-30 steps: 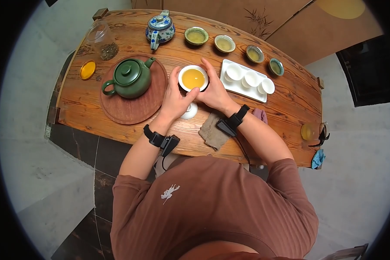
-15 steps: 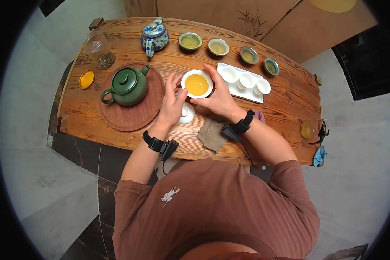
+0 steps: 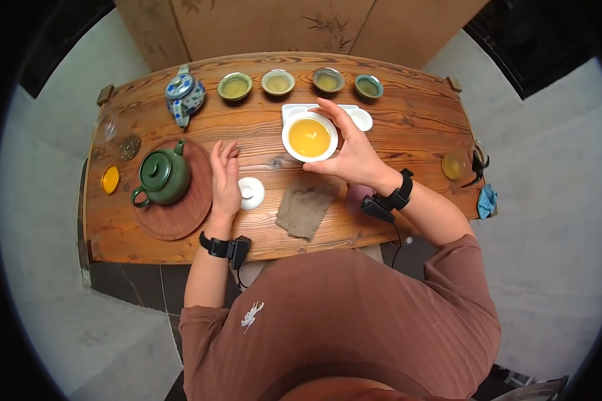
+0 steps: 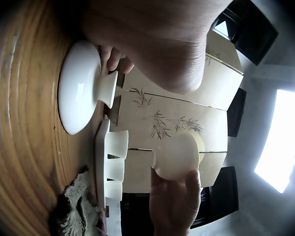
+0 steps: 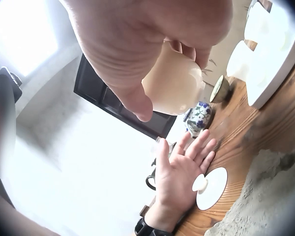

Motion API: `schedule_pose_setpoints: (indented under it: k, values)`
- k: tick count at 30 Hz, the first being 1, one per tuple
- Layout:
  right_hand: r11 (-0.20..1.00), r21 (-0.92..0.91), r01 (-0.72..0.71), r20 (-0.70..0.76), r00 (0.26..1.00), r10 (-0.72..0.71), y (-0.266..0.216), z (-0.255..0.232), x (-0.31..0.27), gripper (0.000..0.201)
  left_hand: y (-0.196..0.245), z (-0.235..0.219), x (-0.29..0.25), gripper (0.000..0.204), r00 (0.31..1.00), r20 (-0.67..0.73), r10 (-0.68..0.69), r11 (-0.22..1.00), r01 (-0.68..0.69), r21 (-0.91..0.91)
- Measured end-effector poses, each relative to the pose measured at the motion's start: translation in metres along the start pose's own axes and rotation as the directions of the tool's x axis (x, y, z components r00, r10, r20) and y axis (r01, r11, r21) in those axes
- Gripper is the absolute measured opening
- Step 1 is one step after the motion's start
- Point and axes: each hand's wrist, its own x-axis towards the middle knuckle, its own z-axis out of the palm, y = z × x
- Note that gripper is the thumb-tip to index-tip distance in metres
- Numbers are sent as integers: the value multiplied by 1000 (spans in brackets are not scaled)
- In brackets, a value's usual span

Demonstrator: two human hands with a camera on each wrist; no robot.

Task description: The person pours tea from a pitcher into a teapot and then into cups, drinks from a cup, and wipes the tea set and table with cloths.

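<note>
My right hand grips a white gaiwan bowl by its side, thumb and fingers spread around the rim. Amber tea fills much of the bowl, which is raised above the table in the left wrist view. Palm inward, my left hand holds nothing, its fingers loosely extended beside the white gaiwan lid. That lid lies on the wood with its knob up. Behind the bowl is a white tray with small white cups, partly hidden by my right hand in the head view.
On the left, a green teapot stands on a round wooden board. Several tea-filled bowls and a blue-and-white teapot line the back. A brown cloth lies in front; a glass pitcher stands far right.
Both hands were around the gaiwan bowl; my left hand has let go and drawn away to the left. The right hand alone now holds the bowl. The head view has shifted.
</note>
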Motion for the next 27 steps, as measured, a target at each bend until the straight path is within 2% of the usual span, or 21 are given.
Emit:
schedule_pose_setpoints:
  k: [5,11,15,20,23,27]
  values:
    - [992,123,-20,-59,998,28,-2,-38,-29,119,1,0,1,60,1000,-3,-26,999,26,28]
    - [1000,27,-6,-217,976,12,-1,-84,-73,114,-8,1,0,59,999,-14,-43,999,43,21]
    - [994,61,-86,-291,951,100,-5,-116,-108,115,-9,2,0,58,999,-17,-40,999,41,17]
    - [996,24,-90,-457,885,91,5,-160,-149,113,-3,6,-1,58,998,-27,-55,998,56,37]
    - [985,-24,-168,-550,825,128,-1,-189,-172,111,-2,7,-2,59,998,-28,-59,997,60,51]
    - [960,-134,-247,-655,749,102,-6,-229,-198,111,-2,7,-1,59,998,-34,-60,996,62,63]
